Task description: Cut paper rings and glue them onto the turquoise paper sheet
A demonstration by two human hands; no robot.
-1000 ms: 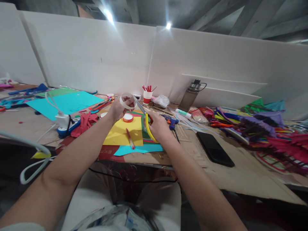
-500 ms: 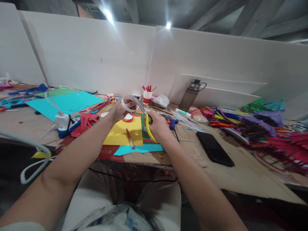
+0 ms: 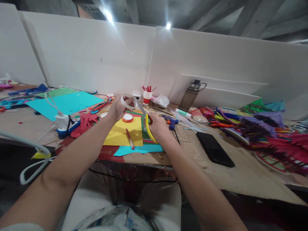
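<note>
Above the far edge of the yellow sheet, the left hand pinches a white ring between thumb and fingers; the right hand, just right of the sheet, is closed round yellow-handled scissors, blades angled up to the ring's right side; whether they touch it is hard to tell; a red pen and a red-sided round lid lie on the sheet.

Two lamps flare overhead, streaking; light otherwise dim, deep shadow under the table. Far right, red pile looks blurred, stretched.
</note>
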